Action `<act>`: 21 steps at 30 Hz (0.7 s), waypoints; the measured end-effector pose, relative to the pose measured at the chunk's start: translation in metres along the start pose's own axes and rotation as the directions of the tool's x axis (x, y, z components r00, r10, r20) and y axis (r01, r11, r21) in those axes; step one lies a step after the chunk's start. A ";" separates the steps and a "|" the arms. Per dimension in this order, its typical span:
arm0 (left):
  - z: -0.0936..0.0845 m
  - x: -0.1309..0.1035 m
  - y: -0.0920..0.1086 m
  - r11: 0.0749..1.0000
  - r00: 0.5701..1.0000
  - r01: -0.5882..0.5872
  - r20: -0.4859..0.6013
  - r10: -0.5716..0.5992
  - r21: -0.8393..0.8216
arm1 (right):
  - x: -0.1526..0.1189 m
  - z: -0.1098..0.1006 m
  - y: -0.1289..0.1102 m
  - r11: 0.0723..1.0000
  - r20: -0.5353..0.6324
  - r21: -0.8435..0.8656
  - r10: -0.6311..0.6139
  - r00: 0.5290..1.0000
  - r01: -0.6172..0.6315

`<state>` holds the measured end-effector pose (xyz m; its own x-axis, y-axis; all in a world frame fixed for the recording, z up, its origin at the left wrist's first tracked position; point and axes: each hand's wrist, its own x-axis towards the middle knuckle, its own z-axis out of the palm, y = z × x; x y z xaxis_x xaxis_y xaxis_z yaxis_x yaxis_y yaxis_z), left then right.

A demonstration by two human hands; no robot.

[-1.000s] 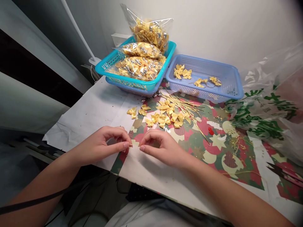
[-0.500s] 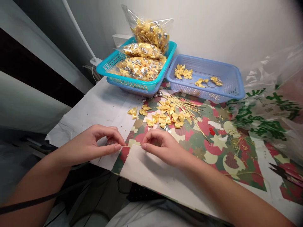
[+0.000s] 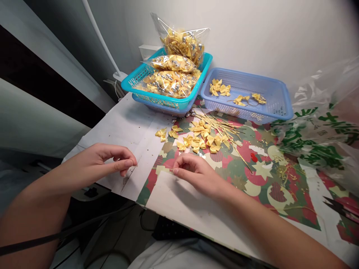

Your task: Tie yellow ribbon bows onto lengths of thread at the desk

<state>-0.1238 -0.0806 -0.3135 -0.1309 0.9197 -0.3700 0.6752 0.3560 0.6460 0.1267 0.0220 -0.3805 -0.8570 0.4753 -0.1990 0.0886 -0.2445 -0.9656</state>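
Observation:
My left hand (image 3: 112, 160) is over the white paper at the left, thumb and fingertips pinched together; anything between them is too small to name. Above the near edge of the patterned sheet, my right hand (image 3: 190, 170) pinches a thin strand, whose short end points left from the fingertips. Yellow ribbon bows (image 3: 198, 143) lie in a loose group just beyond my right hand. Behind them, gold wire stems (image 3: 221, 125) are fanned out in a bundle.
A turquoise basket (image 3: 127, 84) holds clear bags of bows. Beside it, a blue basket (image 3: 276, 84) contains several bows. Clear plastic with green print (image 3: 316, 130) lies at right, near dark-bladed scissors (image 3: 336, 206). A small red item (image 3: 254, 157) sits on the patterned sheet.
My left hand has moved left, away from my right hand, so the gap between their fingertips is wider. My right hand keeps its pinch. The view has shifted slightly.

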 end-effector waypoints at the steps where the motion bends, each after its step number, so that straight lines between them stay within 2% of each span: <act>1: 0.001 0.000 0.000 1.000 1.000 -0.007 -0.010 0.007 -0.008 | 0.000 0.000 0.000 1.000 0.002 -0.003 0.007 1.000 -0.007; 9: 0.004 0.005 -0.006 0.996 0.989 -0.024 -0.146 0.012 -0.081 | 0.001 -0.001 -0.001 0.998 0.007 -0.054 0.016 1.000 -0.016; 13: 0.003 0.005 -0.016 0.991 0.976 -0.018 -0.216 -0.012 -0.136 | 0.001 -0.001 -0.002 0.997 0.001 -0.067 0.032 0.999 -0.032; 18: 0.005 0.005 -0.029 0.975 0.968 -0.018 -0.248 -0.039 -0.221 | 0.001 0.000 -0.002 0.997 -0.009 -0.072 0.041 0.999 -0.041; 20: 0.009 0.007 -0.030 0.957 0.944 -0.070 -0.329 -0.028 -0.283 | 0.000 0.000 -0.003 0.996 -0.011 -0.075 0.041 0.999 -0.041; 21: 0.012 0.008 -0.029 0.941 0.913 -0.121 -0.407 -0.020 -0.317 | 0.000 0.000 -0.003 0.996 -0.013 -0.079 0.040 0.999 -0.041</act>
<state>-0.1353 -0.0851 -0.3432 -0.4284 0.9002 -0.0788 0.4211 0.2760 0.8640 0.1262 0.0228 -0.3777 -0.8463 0.4758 -0.2396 0.1633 -0.1963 -0.9668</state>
